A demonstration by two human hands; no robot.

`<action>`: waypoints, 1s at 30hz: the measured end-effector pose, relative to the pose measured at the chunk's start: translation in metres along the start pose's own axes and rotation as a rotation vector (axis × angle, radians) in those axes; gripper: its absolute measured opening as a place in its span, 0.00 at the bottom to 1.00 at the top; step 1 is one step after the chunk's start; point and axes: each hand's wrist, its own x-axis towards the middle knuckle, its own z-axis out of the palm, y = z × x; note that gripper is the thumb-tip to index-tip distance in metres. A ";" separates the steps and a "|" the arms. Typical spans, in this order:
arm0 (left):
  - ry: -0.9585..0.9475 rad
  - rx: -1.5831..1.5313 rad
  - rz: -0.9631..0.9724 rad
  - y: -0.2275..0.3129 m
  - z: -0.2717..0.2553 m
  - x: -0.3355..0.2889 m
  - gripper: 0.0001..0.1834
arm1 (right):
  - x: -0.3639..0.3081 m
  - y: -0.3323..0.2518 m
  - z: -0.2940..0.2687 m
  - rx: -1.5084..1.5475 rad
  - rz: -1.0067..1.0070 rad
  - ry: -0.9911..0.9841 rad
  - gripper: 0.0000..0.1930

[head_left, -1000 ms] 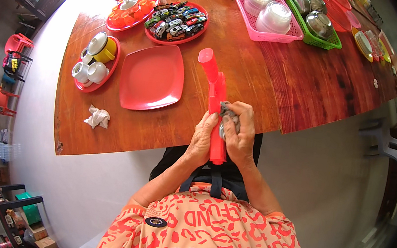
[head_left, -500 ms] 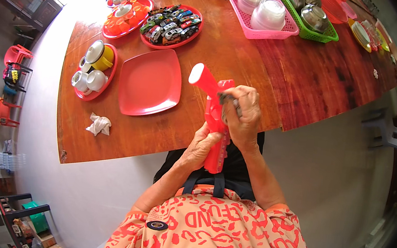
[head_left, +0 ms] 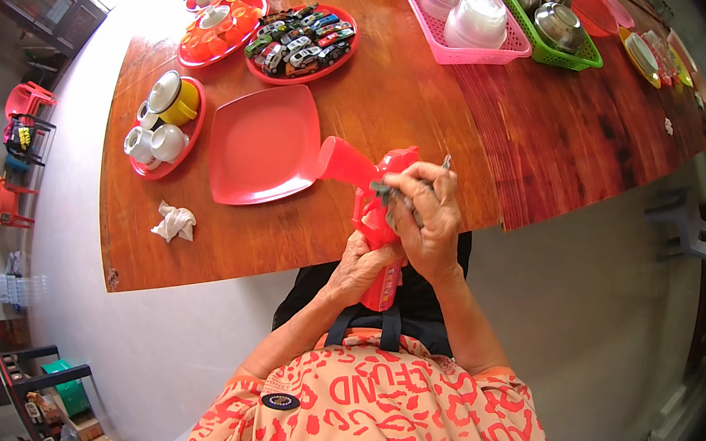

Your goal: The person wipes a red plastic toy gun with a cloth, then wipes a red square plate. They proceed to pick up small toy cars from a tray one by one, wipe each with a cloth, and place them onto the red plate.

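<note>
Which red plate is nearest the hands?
The square red plate, closest to the left hand; the other plates, holding toy cars or cups, are rounded and farther away.

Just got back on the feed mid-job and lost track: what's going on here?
A person's left hand grips a red plastic item at the near edge of the table. The right hand holds a grey cloth against its upper part. To the left, a red plate lies on the table, with a crumpled tissue nearer the edge and toy cars beyond the plate.
</note>
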 end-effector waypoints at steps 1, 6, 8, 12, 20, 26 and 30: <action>-0.007 0.063 0.043 -0.003 -0.001 0.001 0.12 | 0.007 0.001 0.000 -0.028 0.009 0.031 0.13; 0.022 0.297 0.160 -0.009 -0.003 -0.002 0.17 | 0.038 0.007 -0.012 -0.199 -0.011 -0.097 0.08; 0.016 0.275 0.204 -0.015 -0.006 0.000 0.20 | 0.046 0.009 -0.017 -0.250 0.033 -0.219 0.07; 0.065 0.430 0.259 -0.016 -0.002 0.002 0.21 | 0.049 0.025 -0.022 -0.269 0.104 -0.382 0.05; -0.057 0.155 0.057 -0.018 -0.024 0.009 0.14 | 0.007 0.015 -0.007 -0.060 0.098 -0.260 0.19; -0.037 -0.209 0.101 -0.023 -0.032 0.013 0.20 | -0.037 -0.013 -0.002 0.023 0.098 -0.373 0.30; -0.066 -0.198 0.046 -0.020 -0.029 0.008 0.21 | -0.038 -0.012 -0.018 0.098 0.068 -0.378 0.32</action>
